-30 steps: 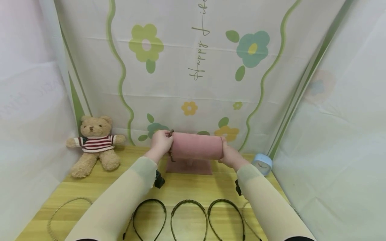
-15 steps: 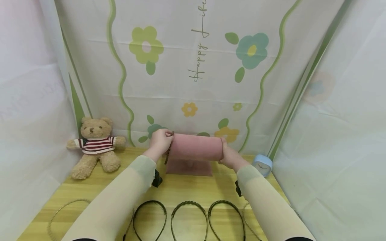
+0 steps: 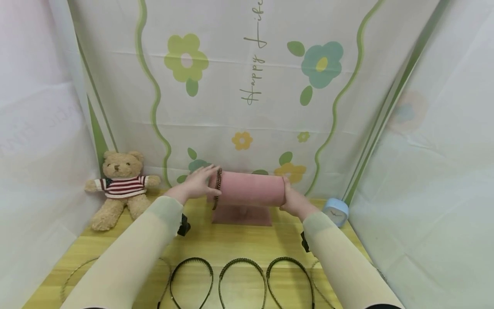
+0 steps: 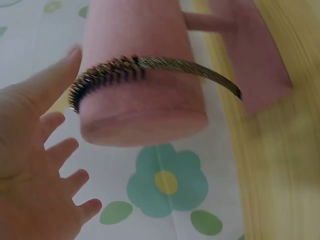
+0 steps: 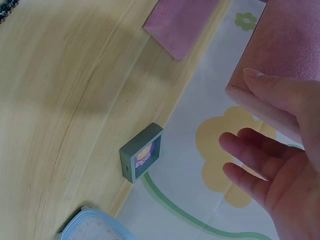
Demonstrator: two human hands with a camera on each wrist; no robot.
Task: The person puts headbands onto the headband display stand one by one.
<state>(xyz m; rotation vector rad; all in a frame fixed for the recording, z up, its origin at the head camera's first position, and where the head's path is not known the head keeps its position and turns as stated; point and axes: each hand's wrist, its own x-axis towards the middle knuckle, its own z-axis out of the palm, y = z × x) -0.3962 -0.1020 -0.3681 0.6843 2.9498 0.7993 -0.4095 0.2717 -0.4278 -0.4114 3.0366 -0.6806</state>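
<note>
A pink padded headband stand (image 3: 252, 189), a horizontal cylinder on a flat base, stands at the back of the table. Round its left end sits a brown, toothed headband (image 4: 170, 64) with its ends hanging down. My left hand (image 3: 197, 183) is just off that end, its fingers spread and holding nothing; the left wrist view shows the thumb close to the headband's toothed part. At the opposite end, my right hand (image 3: 295, 201) grips the cylinder. In the right wrist view its thumb (image 5: 272, 87) lies on the pink edge and several fingers are clear of it.
Several more headbands lie in a row along the front, including a dark one (image 3: 242, 259) in the middle. A teddy bear (image 3: 122, 187) sits back left; a blue clock (image 3: 335, 211) stands right. A small green-framed box (image 5: 145, 150) is near the clock. Printed cloth (image 3: 239, 111) hangs behind.
My left hand has let go of the headband and moved left, its fingers opening out. The headband now stays round the cylinder's left end. My right hand has not moved.
</note>
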